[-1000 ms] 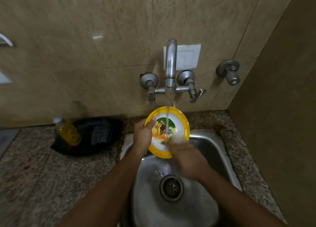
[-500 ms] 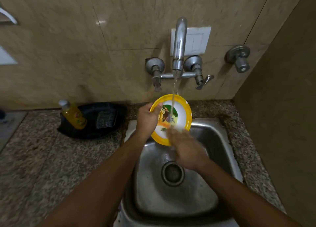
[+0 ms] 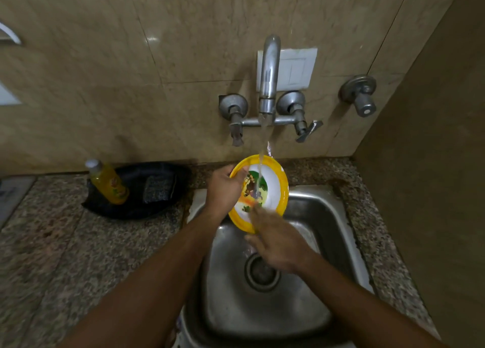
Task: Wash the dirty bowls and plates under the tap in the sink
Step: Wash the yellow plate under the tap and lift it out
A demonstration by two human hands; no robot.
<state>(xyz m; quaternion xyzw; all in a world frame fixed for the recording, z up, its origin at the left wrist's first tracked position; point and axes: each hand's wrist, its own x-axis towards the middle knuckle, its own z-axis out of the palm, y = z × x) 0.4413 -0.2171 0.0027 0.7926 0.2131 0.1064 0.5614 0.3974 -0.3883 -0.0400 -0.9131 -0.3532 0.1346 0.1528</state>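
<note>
Round yellow-rimmed picture plate point(image 3: 275, 190) held tilted over the rear of the stainless steel sink point(image 3: 328, 216), directly below the wall-mounted chrome tap point(image 3: 269, 80). Left hand point(image 3: 223, 190) at its left rim; right hand point(image 3: 278, 240) before its lower edge. Black oval tray point(image 3: 136, 206) left of sink, carrying yellow plastic bottle point(image 3: 109, 183) and dark scrub pad point(image 3: 158, 189).

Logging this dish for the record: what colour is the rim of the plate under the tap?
Yellow rim on the plate, white inside with a cartoon print; seen in the head view.

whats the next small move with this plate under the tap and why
Probably sweep the right hand fingers up across the plate face. The left hand grips its rim, tilted under the running tap, and the fingers touch only its lower edge.
</note>
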